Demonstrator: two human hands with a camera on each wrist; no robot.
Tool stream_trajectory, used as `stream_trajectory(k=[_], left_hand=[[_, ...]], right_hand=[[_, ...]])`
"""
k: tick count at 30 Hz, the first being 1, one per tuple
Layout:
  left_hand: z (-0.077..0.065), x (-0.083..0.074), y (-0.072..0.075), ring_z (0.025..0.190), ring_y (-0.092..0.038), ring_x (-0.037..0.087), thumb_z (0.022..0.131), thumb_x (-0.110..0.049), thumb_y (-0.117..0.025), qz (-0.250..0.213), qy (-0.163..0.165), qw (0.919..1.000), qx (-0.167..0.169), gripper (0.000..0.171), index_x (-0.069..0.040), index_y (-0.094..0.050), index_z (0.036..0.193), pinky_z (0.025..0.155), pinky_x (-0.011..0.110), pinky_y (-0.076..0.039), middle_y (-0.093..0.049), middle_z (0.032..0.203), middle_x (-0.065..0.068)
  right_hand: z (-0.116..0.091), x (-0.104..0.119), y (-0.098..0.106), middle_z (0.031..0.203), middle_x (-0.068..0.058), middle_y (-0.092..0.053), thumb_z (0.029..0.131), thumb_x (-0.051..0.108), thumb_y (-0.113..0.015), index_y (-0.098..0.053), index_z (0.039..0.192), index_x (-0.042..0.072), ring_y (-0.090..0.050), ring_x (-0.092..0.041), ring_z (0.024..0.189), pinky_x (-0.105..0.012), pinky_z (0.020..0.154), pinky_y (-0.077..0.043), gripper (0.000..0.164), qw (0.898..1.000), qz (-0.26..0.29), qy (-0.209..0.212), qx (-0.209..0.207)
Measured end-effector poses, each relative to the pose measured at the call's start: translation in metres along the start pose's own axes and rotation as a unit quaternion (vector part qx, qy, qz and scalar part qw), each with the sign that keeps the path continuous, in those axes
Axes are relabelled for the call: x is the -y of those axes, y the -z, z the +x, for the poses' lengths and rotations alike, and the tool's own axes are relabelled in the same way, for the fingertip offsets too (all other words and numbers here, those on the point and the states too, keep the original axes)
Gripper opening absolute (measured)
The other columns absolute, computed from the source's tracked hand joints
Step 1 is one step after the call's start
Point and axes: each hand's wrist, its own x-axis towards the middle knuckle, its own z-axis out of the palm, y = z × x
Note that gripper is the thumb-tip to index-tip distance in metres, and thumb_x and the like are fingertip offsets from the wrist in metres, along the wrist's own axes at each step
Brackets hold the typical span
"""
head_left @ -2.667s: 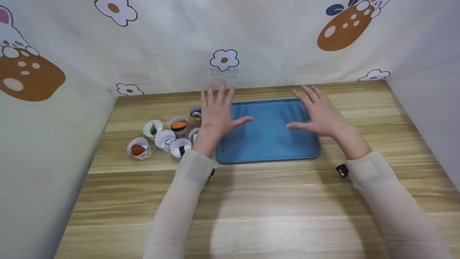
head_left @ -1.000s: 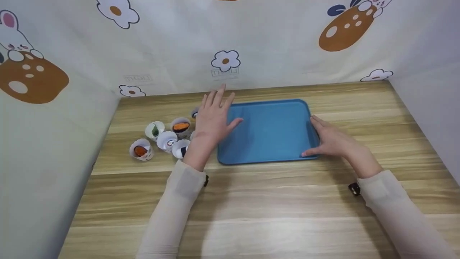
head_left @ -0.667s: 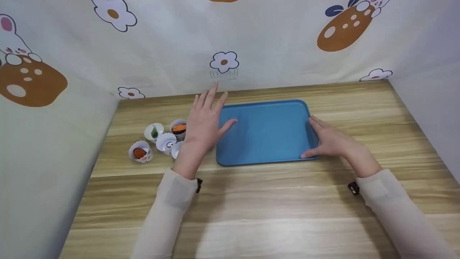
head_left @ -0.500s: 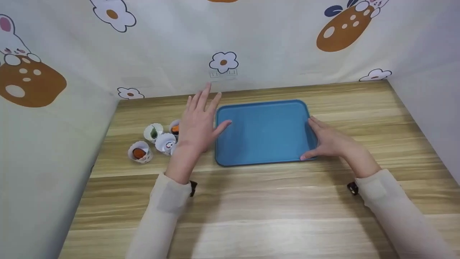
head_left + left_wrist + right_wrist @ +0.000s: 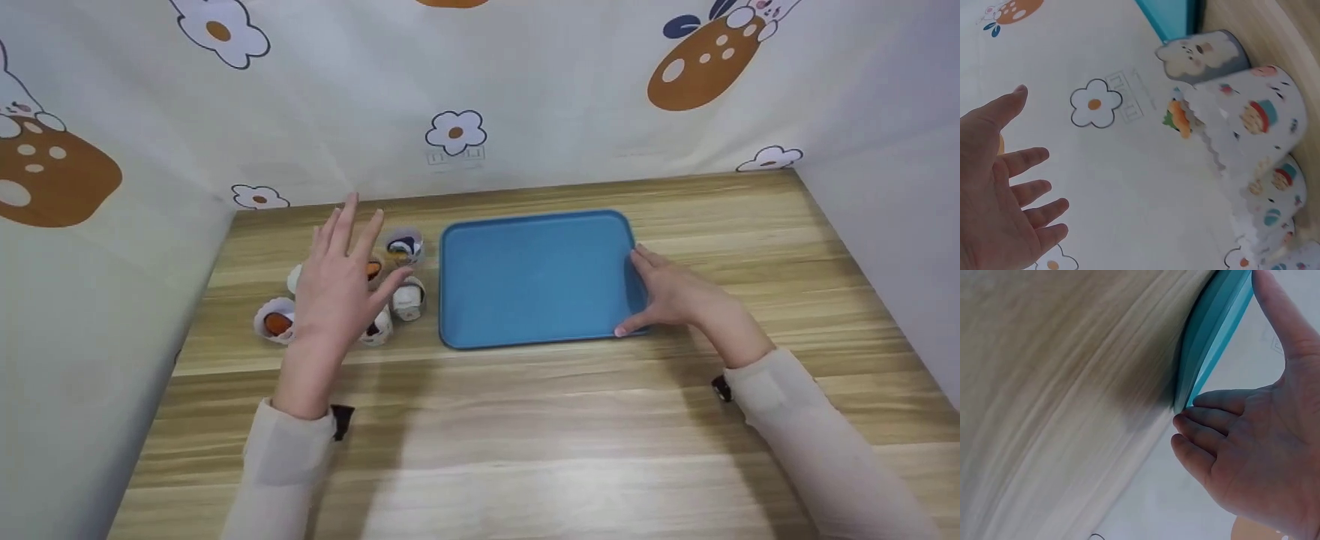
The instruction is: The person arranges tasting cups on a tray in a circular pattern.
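Observation:
A blue rectangular tray [image 5: 536, 277] lies flat on the wooden table. My right hand [image 5: 675, 294] touches its right end, thumb at the near corner and fingertips along the side. In the right wrist view the fingertips [image 5: 1184, 423] meet the tray's edge [image 5: 1207, 343]. My left hand [image 5: 336, 296] hovers over the paper cups left of the tray, fingers and thumb spread, holding nothing. One cup with an orange-red piece [image 5: 276, 321] stands at the far left. Another cup [image 5: 405, 246] and a white cup [image 5: 409, 298] show beside the left thumb. Other cups are partly hidden by this hand.
Pale cloth with printed flowers [image 5: 456, 133] hangs behind the table and along its sides. Bare wooden table top [image 5: 540, 420] lies in front of the tray. In the left wrist view, several patterned cups [image 5: 1261, 115] stand close together.
My left hand has moved left, from over the tray's left end to above the cups. My right hand has come down onto the tray's right end and stays there.

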Motion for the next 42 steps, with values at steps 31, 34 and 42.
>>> stream_trajectory(k=[31, 34, 42], left_hand=[[-0.039, 0.086, 0.015, 0.151, -0.012, 0.048, 0.097, -0.061, -0.048, -0.033, 0.117, 0.9917, 0.043, 0.085, -0.013, -0.017, 0.16, 0.121, 0.064, -0.013, -0.002, 0.168, 0.016], [-0.044, 0.094, 0.011, 0.15, -0.012, 0.05, 0.097, -0.061, -0.048, -0.041, 0.131, 0.9892, 0.052, 0.085, -0.012, -0.017, 0.16, 0.119, 0.067, -0.014, -0.003, 0.168, 0.018], [-0.05, 0.113, 0.0, 0.146, -0.019, 0.054, 0.095, -0.066, -0.049, -0.034, 0.163, 0.9834, 0.072, 0.09, -0.01, -0.021, 0.159, 0.113, 0.07, -0.024, -0.011, 0.166, 0.022]], right_hand=[[0.0, 0.002, -0.002, 0.166, -0.026, -0.003, 0.064, 0.069, -0.082, -0.007, 0.157, -0.005, -0.012, -0.048, 0.151, -0.059, 0.121, -0.019, 0.14, 1.0, 0.009, 0.0, 0.003], [-0.001, 0.001, -0.001, 0.166, -0.026, -0.002, 0.064, 0.068, -0.082, -0.007, 0.157, -0.005, -0.012, -0.048, 0.151, -0.059, 0.122, -0.018, 0.14, 1.0, 0.011, 0.002, 0.002], [0.0, 0.0, 0.0, 0.165, -0.027, -0.005, 0.065, 0.065, -0.083, -0.009, 0.156, -0.007, -0.013, -0.047, 0.151, -0.058, 0.122, -0.019, 0.138, 1.0, 0.008, 0.008, 0.0]])
